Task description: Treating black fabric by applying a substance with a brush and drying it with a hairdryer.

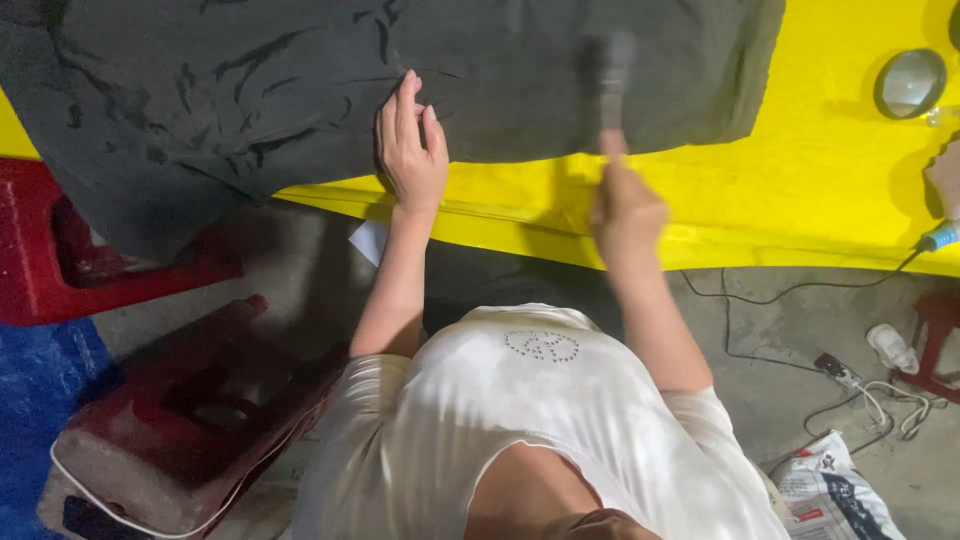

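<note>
A dark grey garment (250,90) lies spread over a yellow table (800,190), its left part hanging off the edge. My left hand (410,150) rests flat on the cloth near its lower edge, fingers together and pointing up. My right hand (625,205) is blurred with motion and grips the handle of a dark brush-like tool (610,75), whose head lies over the cloth. What kind of tool it is stays unclear in the blur.
Red plastic stools (190,410) stand on the concrete floor at the left, beside a blue sheet (40,390). A round lens (908,84) lies on the table at the right. Cables, a power strip (838,372) and a printed bag (835,490) lie on the floor at the right.
</note>
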